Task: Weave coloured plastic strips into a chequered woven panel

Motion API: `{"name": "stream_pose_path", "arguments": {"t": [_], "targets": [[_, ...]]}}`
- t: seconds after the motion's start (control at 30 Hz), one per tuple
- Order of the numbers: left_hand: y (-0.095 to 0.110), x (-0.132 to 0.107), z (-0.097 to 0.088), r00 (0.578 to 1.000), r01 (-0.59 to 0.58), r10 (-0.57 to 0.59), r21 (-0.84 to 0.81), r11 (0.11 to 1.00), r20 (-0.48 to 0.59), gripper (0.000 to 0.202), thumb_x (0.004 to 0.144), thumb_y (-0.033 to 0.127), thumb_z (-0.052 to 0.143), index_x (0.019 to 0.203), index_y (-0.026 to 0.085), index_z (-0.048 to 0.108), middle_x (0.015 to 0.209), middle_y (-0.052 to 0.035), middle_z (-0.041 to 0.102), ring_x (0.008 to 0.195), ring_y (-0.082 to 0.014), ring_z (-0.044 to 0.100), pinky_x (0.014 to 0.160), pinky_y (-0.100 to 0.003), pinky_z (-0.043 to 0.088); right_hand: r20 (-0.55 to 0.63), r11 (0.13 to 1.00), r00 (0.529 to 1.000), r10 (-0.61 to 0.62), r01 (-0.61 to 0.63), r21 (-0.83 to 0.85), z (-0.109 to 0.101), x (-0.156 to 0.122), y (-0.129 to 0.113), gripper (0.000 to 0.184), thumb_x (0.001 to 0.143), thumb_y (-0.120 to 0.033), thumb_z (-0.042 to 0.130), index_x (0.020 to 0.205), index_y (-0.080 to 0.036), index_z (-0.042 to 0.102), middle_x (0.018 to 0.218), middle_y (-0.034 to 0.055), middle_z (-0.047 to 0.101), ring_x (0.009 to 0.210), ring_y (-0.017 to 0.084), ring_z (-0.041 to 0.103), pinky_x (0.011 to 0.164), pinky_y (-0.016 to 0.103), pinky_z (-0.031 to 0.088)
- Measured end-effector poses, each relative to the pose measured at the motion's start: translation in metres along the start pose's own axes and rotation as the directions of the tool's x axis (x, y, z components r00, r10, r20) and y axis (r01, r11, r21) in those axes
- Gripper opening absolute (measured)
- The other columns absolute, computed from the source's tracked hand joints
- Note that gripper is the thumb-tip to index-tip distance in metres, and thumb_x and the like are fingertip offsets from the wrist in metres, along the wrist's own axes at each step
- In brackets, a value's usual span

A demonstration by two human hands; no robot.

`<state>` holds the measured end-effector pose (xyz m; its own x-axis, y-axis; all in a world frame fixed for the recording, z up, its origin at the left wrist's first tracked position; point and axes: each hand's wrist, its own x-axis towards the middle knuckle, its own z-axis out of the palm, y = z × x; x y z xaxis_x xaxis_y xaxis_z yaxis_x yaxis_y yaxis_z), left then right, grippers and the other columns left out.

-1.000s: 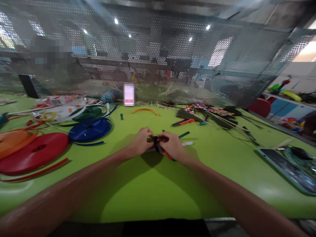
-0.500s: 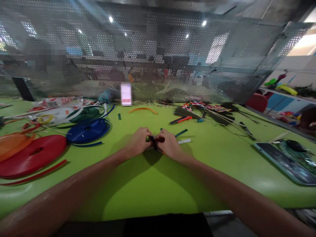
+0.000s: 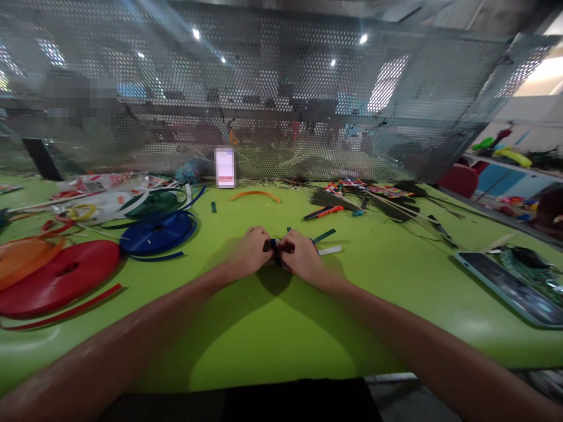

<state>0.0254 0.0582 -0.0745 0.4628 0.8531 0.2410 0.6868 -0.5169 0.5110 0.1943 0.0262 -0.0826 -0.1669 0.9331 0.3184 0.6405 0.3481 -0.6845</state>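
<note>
My left hand (image 3: 250,251) and my right hand (image 3: 299,255) meet at the middle of the green table (image 3: 272,328), both closed in a pinch on a small bundle of coloured strips (image 3: 273,248) held between them. The bundle shows dark and blue pieces; its shape is blurred. Short loose strips, one dark green (image 3: 324,236) and one white (image 3: 329,251), lie just right of my right hand.
A red strap reel (image 3: 57,278), an orange reel (image 3: 21,258) and a blue reel (image 3: 157,231) lie at the left. An orange strip (image 3: 255,195) sits at the back. Woven pieces and sticks (image 3: 373,196) clutter the back right. A phone (image 3: 510,287) lies at the right. Perforated metal screen (image 3: 281,99) behind.
My hands stayed together at the table's middle, shifting slightly as they work the strips; the red piece seen under my right hand earlier is hidden now.
</note>
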Motion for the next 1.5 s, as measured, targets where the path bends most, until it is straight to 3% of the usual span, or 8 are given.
{"name": "stream_pose_path", "arguments": {"t": [0.37,0.7,1.13,1.5], "targets": [[0.007,-0.001,-0.004,0.997,0.076,-0.078,0.089,0.993,0.027,0.006,0.08,0.018,0.067,0.075,0.017,0.07,0.103,-0.0116,0.067,0.101,-0.027,0.061,0.093,-0.039,0.048,-0.033,1.0,0.999,-0.014,0.015,0.012,0.004,0.001,0.007,0.019,0.072,-0.001,0.056,0.068,-0.017,0.063,0.076,0.0013,0.058,0.073,0.015,0.054,0.069,0.028,0.041],[0.02,-0.005,-0.004,0.979,0.202,-0.203,0.13,0.971,-0.007,0.009,0.082,0.019,0.064,0.078,0.016,0.073,0.117,-0.0138,0.065,0.113,-0.0306,0.06,0.101,-0.042,0.047,-0.024,1.0,1.0,-0.005,0.005,0.003,0.006,0.003,0.008,0.018,0.072,-0.005,0.057,0.063,-0.02,0.053,0.081,0.0035,0.057,0.075,0.017,0.055,0.071,0.031,0.043],[0.024,-0.003,-0.002,0.966,0.259,-0.258,0.169,0.951,-0.025,0.009,0.081,0.019,0.064,0.074,0.018,0.071,0.119,-0.0147,0.065,0.114,-0.032,0.06,0.101,-0.042,0.046,0.032,1.0,0.999,-0.016,0.016,-0.002,0.005,0.002,0.009,0.016,0.074,-0.006,0.057,0.066,-0.019,0.053,0.084,0.0012,0.052,0.072,0.014,0.048,0.067,0.028,0.039],[0.026,0.001,-0.002,0.967,0.25,-0.256,0.197,0.948,0.004,0.014,0.08,0.017,0.062,0.07,0.016,0.071,0.116,-0.017,0.066,0.115,-0.0336,0.059,0.102,-0.043,0.047,0.059,0.999,0.998,-0.032,0.032,0.003,0.005,0.002,0.006,0.021,0.074,-0.002,0.056,0.064,-0.02,0.05,0.084,0.0013,0.051,0.075,0.015,0.05,0.071,0.029,0.04]]}}
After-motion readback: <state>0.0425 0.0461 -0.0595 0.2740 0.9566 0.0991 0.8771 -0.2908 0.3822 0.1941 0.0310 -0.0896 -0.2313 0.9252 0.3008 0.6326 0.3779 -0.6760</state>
